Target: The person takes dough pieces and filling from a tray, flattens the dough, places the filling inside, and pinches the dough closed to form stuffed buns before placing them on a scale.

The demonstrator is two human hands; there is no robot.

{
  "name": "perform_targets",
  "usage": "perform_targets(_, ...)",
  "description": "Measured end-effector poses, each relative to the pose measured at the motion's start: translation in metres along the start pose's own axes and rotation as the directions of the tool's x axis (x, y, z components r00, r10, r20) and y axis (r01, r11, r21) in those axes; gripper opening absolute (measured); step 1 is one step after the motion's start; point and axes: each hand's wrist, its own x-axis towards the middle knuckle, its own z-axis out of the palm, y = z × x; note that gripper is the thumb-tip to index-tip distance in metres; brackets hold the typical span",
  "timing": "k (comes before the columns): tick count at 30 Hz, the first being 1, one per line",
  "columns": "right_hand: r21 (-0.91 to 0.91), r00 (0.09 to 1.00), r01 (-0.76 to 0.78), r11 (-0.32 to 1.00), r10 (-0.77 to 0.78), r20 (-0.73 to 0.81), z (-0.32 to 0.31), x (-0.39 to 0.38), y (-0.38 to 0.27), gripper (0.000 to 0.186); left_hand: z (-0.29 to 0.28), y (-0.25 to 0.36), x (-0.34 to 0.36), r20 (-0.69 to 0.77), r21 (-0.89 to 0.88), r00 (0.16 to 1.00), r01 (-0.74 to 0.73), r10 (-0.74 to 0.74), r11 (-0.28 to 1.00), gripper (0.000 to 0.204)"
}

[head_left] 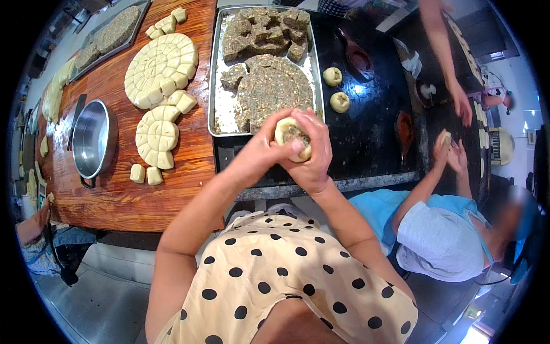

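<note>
Between my two hands sits a ball of pale dough wrapped around a grainy filling, part of which still shows at its top. My left hand cups it with the thumb pressed at the opening. Around its other side curl the fingers of my right hand. Just beyond my hands lies a metal tray of nutty filling, with a large round slab and cut chunks. Two filled dough balls rest on the black worktop to the right of the tray.
Cut dough pieces lie in rounds on the wooden table, beside a steel pot and a knife. Brown ladle-shaped dishes sit on the black worktop. A co-worker handles dough at right; another person's arm reaches in.
</note>
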Motion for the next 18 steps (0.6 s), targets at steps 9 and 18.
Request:
perform_targets(9, 0.109, 0.969, 0.083, 0.991, -0.106, 0.222, -0.018, 0.000, 0.003, 0.069, -0.014, 0.004, -0.008, 0.226, -0.026, 0.935, 0.288, -0.275, 0.957, 0.068)
perform_targets(18, 0.384, 0.947, -0.297, 0.874, 0.321, 0.003, 0.010, -0.004, -0.013, 0.053, 0.003, -0.009, -0.006, -0.019, 0.709, 0.936, -0.234, 0.350, 0.665, 0.058)
